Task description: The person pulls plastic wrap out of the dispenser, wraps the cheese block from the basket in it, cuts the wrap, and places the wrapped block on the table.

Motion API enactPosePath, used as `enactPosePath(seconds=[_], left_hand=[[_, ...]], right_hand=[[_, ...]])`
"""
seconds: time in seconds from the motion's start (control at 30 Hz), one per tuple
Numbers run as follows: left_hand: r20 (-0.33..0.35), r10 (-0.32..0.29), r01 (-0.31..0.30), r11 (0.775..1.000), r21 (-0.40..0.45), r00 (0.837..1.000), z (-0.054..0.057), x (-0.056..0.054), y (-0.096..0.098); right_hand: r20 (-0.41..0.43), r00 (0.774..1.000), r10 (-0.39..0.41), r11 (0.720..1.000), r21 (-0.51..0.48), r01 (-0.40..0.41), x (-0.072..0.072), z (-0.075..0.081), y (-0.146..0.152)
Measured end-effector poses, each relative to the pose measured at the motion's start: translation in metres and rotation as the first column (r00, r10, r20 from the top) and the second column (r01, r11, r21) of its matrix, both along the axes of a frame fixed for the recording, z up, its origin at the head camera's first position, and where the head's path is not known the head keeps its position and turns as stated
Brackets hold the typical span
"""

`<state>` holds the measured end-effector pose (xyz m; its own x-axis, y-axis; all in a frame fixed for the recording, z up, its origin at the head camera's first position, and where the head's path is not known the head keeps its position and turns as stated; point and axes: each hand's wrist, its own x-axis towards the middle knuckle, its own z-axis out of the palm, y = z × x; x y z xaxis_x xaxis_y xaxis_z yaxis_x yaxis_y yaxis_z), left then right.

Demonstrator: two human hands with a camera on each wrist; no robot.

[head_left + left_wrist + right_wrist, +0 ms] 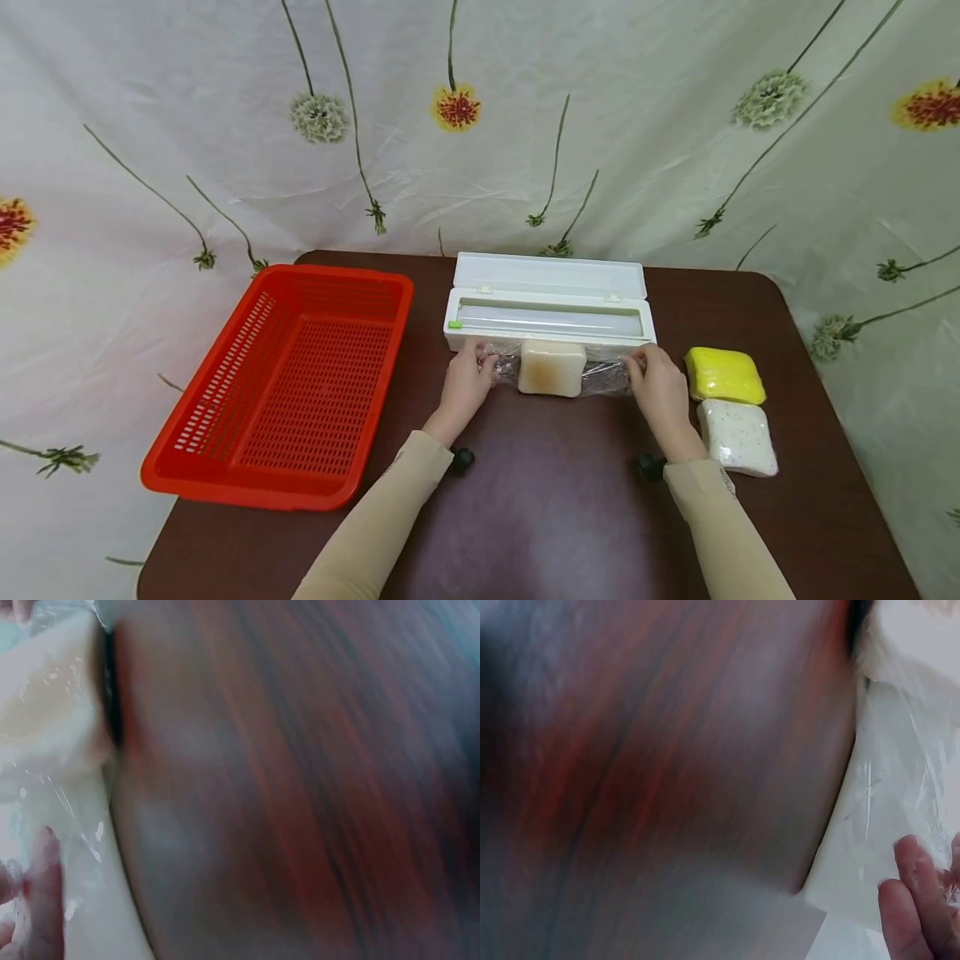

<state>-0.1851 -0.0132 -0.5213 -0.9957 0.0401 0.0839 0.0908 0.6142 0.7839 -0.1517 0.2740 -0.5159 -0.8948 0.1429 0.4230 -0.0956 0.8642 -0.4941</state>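
Observation:
A cream, rounded-square block (pixel 551 367) with a brown patch hangs in clear plastic wrap (pixel 606 377) at the front of a white wrap dispenser box (pixel 551 295). The wrap's left end is pinched by my left hand (pixel 463 387), and my right hand (pixel 662 400) pinches the right end. Inside the open-lidded box lies a roll of film (pixel 551 320). In the left wrist view, curled fingers (pixel 46 892) show at the lower left beside the shiny wrap. Fingers (pixel 919 900) of the right hand appear at the lower right of the right wrist view, over the film.
A red slotted plastic basket (pixel 386 375) stands at the left of the dark brown table (pixel 540 500). To the right lie a yellow block (pixel 724 375) and a speckled white block (pixel 738 437), both glossy as if wrapped. A flowered cloth (pixel 637 125) hangs behind.

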Motion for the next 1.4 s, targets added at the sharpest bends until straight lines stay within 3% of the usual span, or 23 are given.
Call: enactPosePath(seconds=[0.2,0.33,0.5,0.7,0.93,1.03,1.13,1.2,1.3,1.4], left_hand=[[0.011,0.01,-0.01,0.999,0.045,1.0,-0.005,-0.002,-0.004],[0.059,0.076,-0.081,0.993,0.09,0.995,-0.007,-0.002,-0.005],[0.071,0.182,-0.188,0.978,0.095,0.981,-0.007,-0.005,-0.005],[0.099,0.221,-0.229,0.97,0.081,0.97,-0.006,-0.013,-0.003],[0.103,0.263,-0.268,0.962,0.04,0.959,-0.006,-0.012,-0.004],[0.052,0.29,-0.293,0.955,0.046,0.956,-0.006,-0.007,-0.007],[-0.077,0.278,-0.277,0.961,0.029,0.957,-0.004,-0.003,-0.01],[-0.192,0.232,-0.238,0.971,-0.01,0.953,-0.002,-0.002,-0.01],[-0.334,0.131,-0.176,0.979,-0.108,0.933,0.0,-0.005,-0.01],[-0.373,0.051,-0.123,0.977,-0.173,0.926,-0.001,-0.01,-0.009]], right_hand=[[-0.031,0.999,-0.024,0.998,0.057,0.025,-0.004,-0.003,0.001],[-0.034,0.998,-0.057,0.996,0.068,0.059,-0.007,-0.005,0.0],[-0.056,0.991,-0.122,0.99,0.068,0.126,-0.011,-0.007,-0.001],[-0.019,0.98,-0.198,0.978,0.057,0.199,-0.013,-0.006,-0.001],[0.05,0.983,-0.178,0.984,-0.01,0.179,-0.011,-0.004,0.0],[0.049,0.983,-0.178,0.983,-0.028,0.179,-0.011,-0.003,0.001],[0.028,0.985,-0.169,0.985,-0.038,0.17,-0.01,-0.002,0.002],[0.005,0.988,-0.154,0.987,-0.037,0.155,-0.01,-0.001,0.003],[-0.035,0.993,-0.113,0.993,-0.027,0.112,-0.012,-0.001,0.003],[-0.056,0.997,-0.05,0.999,-0.008,0.05,-0.014,-0.003,0.001]])
